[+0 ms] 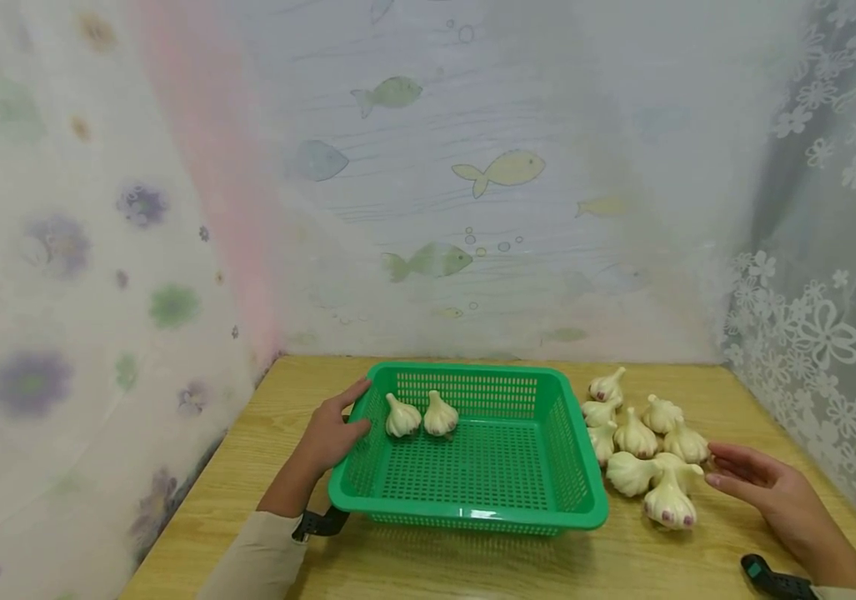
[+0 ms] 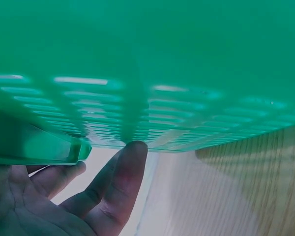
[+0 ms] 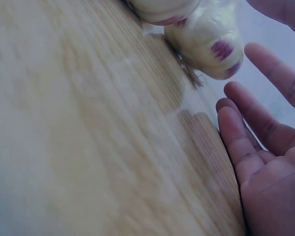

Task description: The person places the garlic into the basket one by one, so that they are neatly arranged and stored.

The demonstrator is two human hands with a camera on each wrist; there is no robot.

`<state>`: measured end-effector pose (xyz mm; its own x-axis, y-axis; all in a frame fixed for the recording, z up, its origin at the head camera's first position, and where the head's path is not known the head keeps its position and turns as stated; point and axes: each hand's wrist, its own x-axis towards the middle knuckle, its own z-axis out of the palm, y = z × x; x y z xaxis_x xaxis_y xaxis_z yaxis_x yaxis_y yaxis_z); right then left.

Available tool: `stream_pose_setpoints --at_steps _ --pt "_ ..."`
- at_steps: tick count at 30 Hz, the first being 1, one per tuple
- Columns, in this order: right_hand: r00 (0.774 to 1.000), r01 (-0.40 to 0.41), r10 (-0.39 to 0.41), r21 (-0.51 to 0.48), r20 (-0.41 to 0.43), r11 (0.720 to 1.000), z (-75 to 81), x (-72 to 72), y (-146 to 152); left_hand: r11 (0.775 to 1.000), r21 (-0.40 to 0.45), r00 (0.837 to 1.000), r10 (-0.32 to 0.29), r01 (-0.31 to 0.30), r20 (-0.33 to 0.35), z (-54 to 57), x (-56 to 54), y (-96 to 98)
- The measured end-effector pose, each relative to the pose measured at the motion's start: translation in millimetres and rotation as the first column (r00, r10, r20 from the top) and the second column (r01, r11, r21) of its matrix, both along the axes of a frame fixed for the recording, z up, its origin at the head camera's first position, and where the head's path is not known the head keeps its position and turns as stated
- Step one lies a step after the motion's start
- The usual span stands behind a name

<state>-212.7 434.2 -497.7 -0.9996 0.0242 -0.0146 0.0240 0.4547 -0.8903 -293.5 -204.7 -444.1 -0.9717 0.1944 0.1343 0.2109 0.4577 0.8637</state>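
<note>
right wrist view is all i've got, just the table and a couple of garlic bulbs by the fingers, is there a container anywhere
Observer: Yes, in the head view a green plastic basket stands to the left of the loose garlic bulbs.
Operator: anything in it
Observer: Two garlic bulbs sit side by side inside, toward the far left corner.
Operator: and where's the other hand
Observer: The left hand is at the basket's left side, holding the rim.
</note>
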Motion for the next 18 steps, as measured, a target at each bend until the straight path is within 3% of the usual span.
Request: stream_pose_setpoints --at_steps 18 --pt "1.0 -0.025 0.026 0.067 -0.015 0.997 3.3 -0.1 -3.1 1.0 -0.005 1.0 0.013 -0.013 0.015 1.7 1.4 0.5"
